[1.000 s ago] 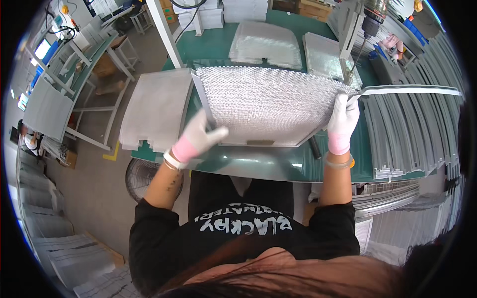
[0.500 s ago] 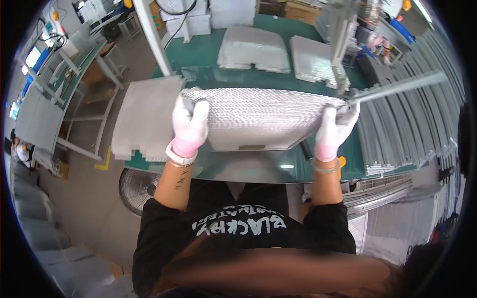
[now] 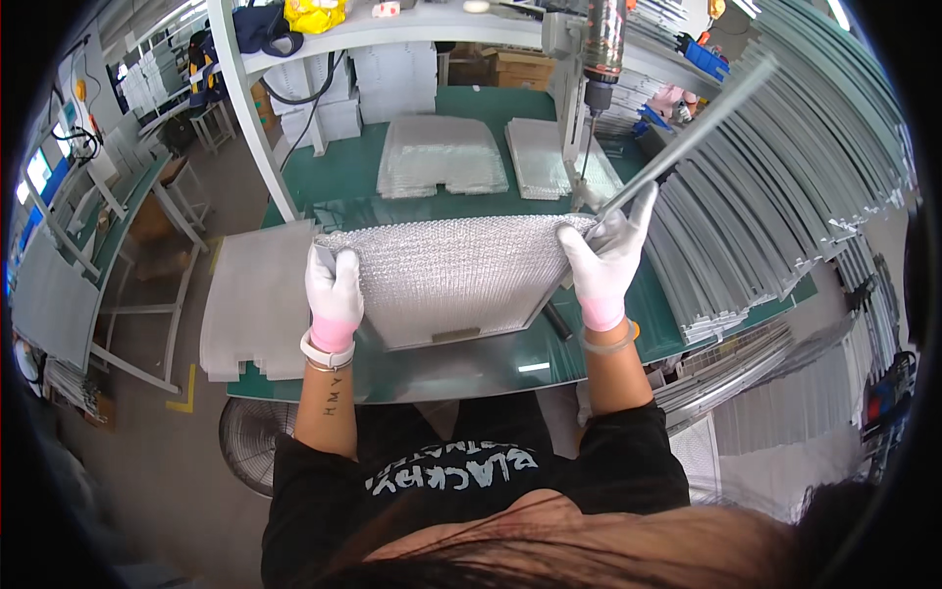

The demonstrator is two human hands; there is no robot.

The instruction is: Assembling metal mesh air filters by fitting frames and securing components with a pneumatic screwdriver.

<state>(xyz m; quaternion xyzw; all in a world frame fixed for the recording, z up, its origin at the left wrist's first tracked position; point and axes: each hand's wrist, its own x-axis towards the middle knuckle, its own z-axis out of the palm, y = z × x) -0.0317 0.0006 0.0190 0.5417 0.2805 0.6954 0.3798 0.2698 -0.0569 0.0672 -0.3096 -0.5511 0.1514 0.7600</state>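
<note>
At frame centre, on the green bench [image 3: 461, 368], gloved hands are working a mesh filter panel [image 3: 446, 280].
Left hand [image 3: 334, 294] is gripping its left edge closed; right hand [image 3: 603, 260] is pinching a long metal strip [image 3: 687, 133] against the right corner, seemingly fitting an edge frame; next, careful alignment along that side.

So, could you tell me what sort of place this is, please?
Most likely a small factory assembly station: stacks of long metal strips, piles of mesh panels on a green workbench, and a hanging power screwdriver.
</note>
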